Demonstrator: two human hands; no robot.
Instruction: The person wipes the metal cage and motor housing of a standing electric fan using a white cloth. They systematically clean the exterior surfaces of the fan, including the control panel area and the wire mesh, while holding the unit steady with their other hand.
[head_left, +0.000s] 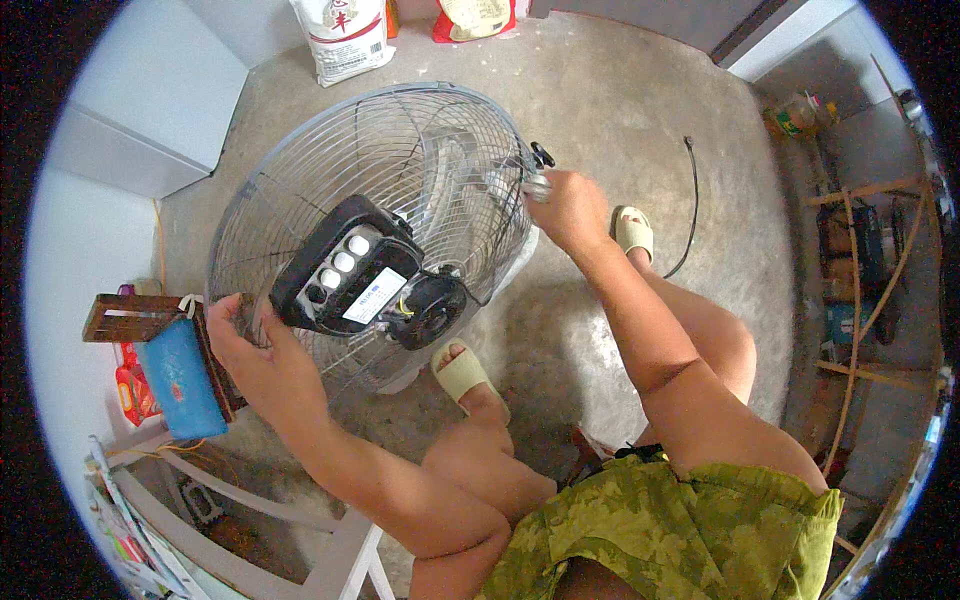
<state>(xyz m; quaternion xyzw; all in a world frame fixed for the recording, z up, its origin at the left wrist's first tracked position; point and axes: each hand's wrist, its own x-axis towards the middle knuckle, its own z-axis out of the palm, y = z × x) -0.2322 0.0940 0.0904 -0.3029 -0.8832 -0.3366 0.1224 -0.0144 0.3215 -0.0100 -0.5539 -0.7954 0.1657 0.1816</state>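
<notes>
An electric fan stands tilted on the floor before me, its round wire guard (352, 142) taking up the middle left. A black control box (352, 274) with several white round buttons and a label bearing writing sits on it, beside the black motor (427, 311). My left hand (274, 367) grips the guard at its left rim, its thumb next to the control box. At the guard's right edge, my right hand (570, 206) holds a crumpled, pale, cloth-like piece (536, 187) against the wires. A small black knob or clip (541, 154) sits just above it.
A black cord (694, 202) lies on the concrete floor (600, 97) at right. Beyond the fan stand a white sack (345, 45) and a red-and-cream bag (474, 19). A wooden stool with a blue pad (180, 379) is at left. Cluttered shelving (862, 292) lines the right.
</notes>
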